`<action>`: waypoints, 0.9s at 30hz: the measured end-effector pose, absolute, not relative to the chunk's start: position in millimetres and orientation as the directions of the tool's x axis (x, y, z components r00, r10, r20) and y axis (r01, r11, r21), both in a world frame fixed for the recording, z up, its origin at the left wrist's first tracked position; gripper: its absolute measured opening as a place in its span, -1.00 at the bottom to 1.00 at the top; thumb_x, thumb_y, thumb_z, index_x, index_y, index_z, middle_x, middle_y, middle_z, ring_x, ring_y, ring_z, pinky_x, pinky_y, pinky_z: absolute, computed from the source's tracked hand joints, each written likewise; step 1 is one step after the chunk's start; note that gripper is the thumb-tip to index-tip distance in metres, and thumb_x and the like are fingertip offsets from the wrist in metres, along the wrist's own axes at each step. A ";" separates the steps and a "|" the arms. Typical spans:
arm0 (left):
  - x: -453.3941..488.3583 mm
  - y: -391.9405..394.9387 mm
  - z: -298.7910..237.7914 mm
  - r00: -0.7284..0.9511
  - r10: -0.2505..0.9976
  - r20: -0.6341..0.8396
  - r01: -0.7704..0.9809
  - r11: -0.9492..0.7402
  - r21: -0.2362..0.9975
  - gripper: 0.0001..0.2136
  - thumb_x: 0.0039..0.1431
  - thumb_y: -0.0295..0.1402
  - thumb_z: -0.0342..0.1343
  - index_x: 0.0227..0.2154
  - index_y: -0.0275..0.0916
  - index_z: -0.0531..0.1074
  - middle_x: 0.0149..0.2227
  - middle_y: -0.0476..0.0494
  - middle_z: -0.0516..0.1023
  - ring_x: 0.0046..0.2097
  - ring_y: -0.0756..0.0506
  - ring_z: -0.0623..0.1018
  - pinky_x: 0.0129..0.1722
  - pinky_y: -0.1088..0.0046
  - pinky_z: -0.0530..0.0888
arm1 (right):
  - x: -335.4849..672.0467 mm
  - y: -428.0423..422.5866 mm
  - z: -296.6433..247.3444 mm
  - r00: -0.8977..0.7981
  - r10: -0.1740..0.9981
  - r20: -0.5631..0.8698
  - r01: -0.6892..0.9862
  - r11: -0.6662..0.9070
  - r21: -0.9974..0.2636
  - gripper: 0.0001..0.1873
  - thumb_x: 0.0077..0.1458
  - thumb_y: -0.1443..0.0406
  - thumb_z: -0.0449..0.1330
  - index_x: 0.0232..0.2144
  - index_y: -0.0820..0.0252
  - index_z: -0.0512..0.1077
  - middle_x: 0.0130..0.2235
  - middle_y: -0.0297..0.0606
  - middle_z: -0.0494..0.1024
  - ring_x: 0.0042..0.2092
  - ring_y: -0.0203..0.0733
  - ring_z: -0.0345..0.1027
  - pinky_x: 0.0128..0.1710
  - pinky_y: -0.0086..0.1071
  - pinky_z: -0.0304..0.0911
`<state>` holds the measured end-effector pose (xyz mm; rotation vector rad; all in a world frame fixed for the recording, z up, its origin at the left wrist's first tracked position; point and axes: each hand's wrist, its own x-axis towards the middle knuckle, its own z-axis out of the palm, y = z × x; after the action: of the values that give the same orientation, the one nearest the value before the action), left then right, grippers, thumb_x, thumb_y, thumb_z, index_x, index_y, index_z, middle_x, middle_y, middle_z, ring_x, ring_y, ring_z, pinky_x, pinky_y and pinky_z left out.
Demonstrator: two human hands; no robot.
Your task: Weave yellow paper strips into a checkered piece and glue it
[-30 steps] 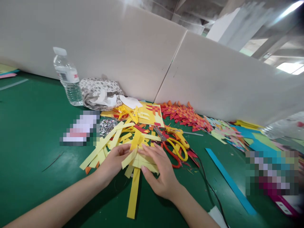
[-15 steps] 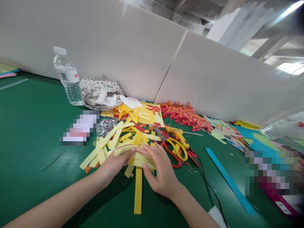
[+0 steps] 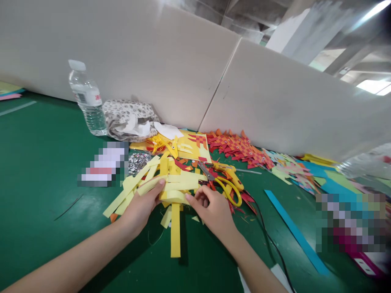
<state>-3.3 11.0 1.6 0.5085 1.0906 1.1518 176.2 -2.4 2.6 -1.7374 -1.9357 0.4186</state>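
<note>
Nearest, by the table's near edge, two bare forearms are seen reaching in over the green table (image 3: pixel 36 162). The left hand (image 3: pixel 142 207) is closed in a pinch on the bundle of yellow paper strips (image 3: pixel 179 185), thumb on top and fingers underneath. The right hand (image 3: pixel 215 209) is loosely curled, a fingertip touching the bundle's near right edge; whether it grips cannot be told. The bundle is held just above the table, about midway along its width, and one long strip (image 3: pixel 175 232) hangs from it toward the near edge. More loose yellow strips are fanned out to the left beneath the hands. Just right of the bundle, one pair of yellow-handled scissors (image 3: pixel 229 185) is laid, with a black cable (image 3: pixel 271 240) and a single blue strip (image 3: pixel 296 232) running to the near right. Further back, a yellow sheet (image 3: pixel 192 148) and a pile of red-and-orange woven paper shapes (image 3: pixel 240 148), too many to be counted, are spread. At the far edge one water bottle (image 3: pixel 87 101) is stood upright; its label carries print too small to be read. A patterned cloth (image 3: pixel 128 116) is bunched beside it. White partition boards (image 3: pixel 152 61) are set along the far edge.
</note>
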 end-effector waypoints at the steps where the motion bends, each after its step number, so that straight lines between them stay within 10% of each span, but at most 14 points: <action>1: -3.5 11.2 1.0 0.009 0.910 -0.415 -0.466 0.371 0.803 -0.74 0.10 -0.39 0.10 -0.12 -0.24 0.39 -0.06 -0.18 0.51 -0.07 -0.12 0.50 -0.13 0.42 0.49 | 175.8 -2.3 2.0 -0.067 0.989 0.133 0.797 0.134 -0.589 -0.62 0.00 -0.02 0.10 -0.57 0.16 0.26 -0.61 -0.42 0.33 -0.56 -0.35 0.19 -0.55 -0.48 0.07; 8: -3.9 12.0 -6.9 -0.017 0.917 -0.399 -0.423 0.355 0.834 -0.72 0.03 -0.29 0.18 -0.17 -0.21 0.43 -0.11 -0.12 0.54 -0.06 -0.12 0.49 -0.12 0.45 0.47 | 173.2 -2.7 5.2 -0.051 0.988 0.144 0.670 0.141 -0.729 -0.71 -0.04 0.11 0.19 -0.60 0.18 0.33 -0.59 -0.38 0.40 -0.53 -0.33 0.24 -0.52 -0.49 0.18; 16: -3.3 10.6 -5.4 -0.014 0.915 -0.402 -0.376 0.368 0.850 -0.72 0.00 -0.26 0.19 -0.21 -0.21 0.44 -0.07 -0.11 0.52 -0.05 -0.13 0.48 -0.25 0.50 0.51 | 175.4 -4.5 -0.3 -0.091 0.850 0.519 0.790 0.379 -0.482 -0.89 0.06 0.29 0.14 -0.47 0.16 0.44 -0.43 -0.30 0.50 -0.35 -0.25 0.36 -0.31 -0.39 0.26; 27: -2.2 12.3 -6.7 0.035 0.906 -0.423 -0.408 0.399 0.821 -0.72 0.02 -0.30 0.18 -0.18 -0.23 0.42 -0.11 -0.15 0.54 -0.09 -0.14 0.51 -0.25 0.46 0.53 | 175.3 -2.4 -2.3 -0.224 0.766 0.602 0.860 0.446 -0.248 -0.91 0.10 0.34 0.10 -0.43 0.15 0.38 -0.31 -0.24 0.47 -0.21 -0.18 0.31 -0.19 -0.29 0.23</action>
<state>-2.2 12.3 -6.7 0.5654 1.1142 1.0959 175.3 -2.4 -2.3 -1.3575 -2.0278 -0.1791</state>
